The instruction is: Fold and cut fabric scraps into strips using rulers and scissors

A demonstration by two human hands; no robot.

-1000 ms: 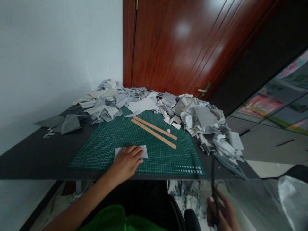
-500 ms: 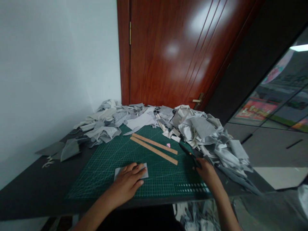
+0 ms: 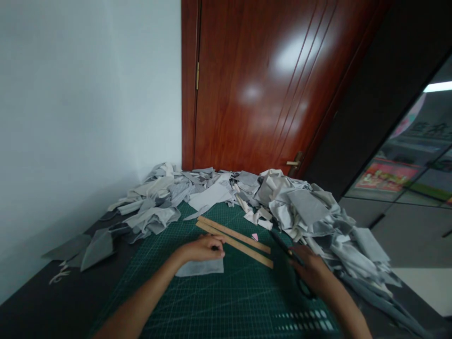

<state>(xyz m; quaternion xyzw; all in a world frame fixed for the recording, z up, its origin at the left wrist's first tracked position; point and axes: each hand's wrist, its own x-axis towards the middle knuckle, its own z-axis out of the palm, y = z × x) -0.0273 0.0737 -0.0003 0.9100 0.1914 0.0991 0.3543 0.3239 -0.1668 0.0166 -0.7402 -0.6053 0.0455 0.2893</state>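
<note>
In the head view, a green cutting mat (image 3: 233, 301) with a fine grid lies on a dark counter (image 3: 52, 306). On the mat, near the person, is a flat rectangular piece of pale grey cloth (image 3: 200, 269). The left hand (image 3: 202, 248) is over the far edge of this piece, its fingers curled in and its knuckles overlapping the nearer of 2 wooden rulers (image 3: 247, 251). The rulers lie slantwise, close together at their far left ends and spread apart at the right.

To the right of the rulers, the right hand (image 3: 313, 267) is on a pair of black scissors (image 3: 281, 243), fingers near the pivot, the blades pointing away from the person and to the left, and a handle loop showing beneath the hand. Both grips look narrow, but with this blur it cannot be told whether the left pinches anything or the right is closed firmly around the scissors.

A small pink scrap (image 3: 254, 237) lies just beside the farther ruler. Heaps of grey and white cloth scraps (image 3: 307, 212) run along the back and the right side of the counter, in front of a red-brown door (image 3: 247, 94).
</note>
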